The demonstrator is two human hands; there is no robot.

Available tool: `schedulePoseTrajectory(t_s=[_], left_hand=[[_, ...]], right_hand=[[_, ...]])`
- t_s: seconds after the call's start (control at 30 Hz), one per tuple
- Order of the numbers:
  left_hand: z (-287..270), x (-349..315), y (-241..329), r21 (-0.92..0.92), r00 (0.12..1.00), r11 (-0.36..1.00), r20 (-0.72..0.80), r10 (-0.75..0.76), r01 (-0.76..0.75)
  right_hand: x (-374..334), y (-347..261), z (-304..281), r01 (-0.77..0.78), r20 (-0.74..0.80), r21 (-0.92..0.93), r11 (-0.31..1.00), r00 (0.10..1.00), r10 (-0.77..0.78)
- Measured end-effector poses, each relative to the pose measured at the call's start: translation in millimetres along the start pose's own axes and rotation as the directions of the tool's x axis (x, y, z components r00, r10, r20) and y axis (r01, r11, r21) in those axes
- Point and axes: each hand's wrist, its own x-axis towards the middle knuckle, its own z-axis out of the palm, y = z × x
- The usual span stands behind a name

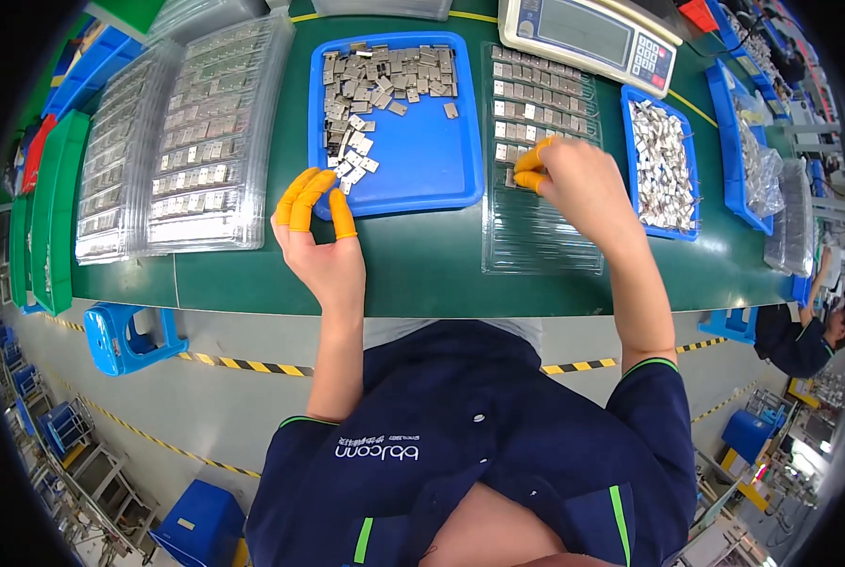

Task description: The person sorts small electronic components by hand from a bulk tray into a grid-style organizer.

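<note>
My left hand [319,222], with orange finger cots on its fingers and thumb, is at the near left corner of a blue tray [413,151]. Its thumb and fingers are spread apart over the corner, fingertips close to a loose heap of small silvery metal connector shells [352,165]. To the right, my right hand [555,175], also in orange finger cots, pinches a small metal connector shell [510,177] over a clear plastic blister tray [536,241]. Rows of the same shells fill that tray's far part; the near slots are bare. My fingers partly hide the pinched shell.
Stacked clear trays of metal shells [210,142] stand at the left beside green bins [59,213]. A white digital scale [588,38] sits at the back right. A blue tray of small white-and-metal parts [663,170] lies right of my hand. A blue stool [125,335] is below the table edge.
</note>
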Motion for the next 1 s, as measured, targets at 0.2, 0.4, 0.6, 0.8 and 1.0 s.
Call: schedulePoseTrajectory(t_s=[0.2,0.4,0.6,0.8,1.0], left_hand=[[-1,0,-2,0.008,1.000,1.000,0.020,-0.001,0.001],[0,-1,-4,-0.032,0.999,0.999,0.011,-0.032,0.032],[-1,-1,-6,-0.164,0.996,0.982,0.001,-0.090,0.089],[-4,-2,-7,-0.190,0.993,0.975,0.023,-0.116,0.119],[-3,-1,-8,-0.157,0.996,0.984,0.026,-0.085,0.088]], right_hand=[[-9,7,12,0.041,-0.117,0.037,0.998,0.993,-0.036],[-7,4,10,0.040,-0.081,0.083,0.996,0.996,-0.033],[11,-19,-17,0.186,-0.377,0.195,0.963,0.921,-0.101],[14,-14,-5,-0.009,0.118,-0.115,0.993,0.993,0.022],[7,-11,3,0.017,0.050,-0.031,0.999,0.999,-0.016]])
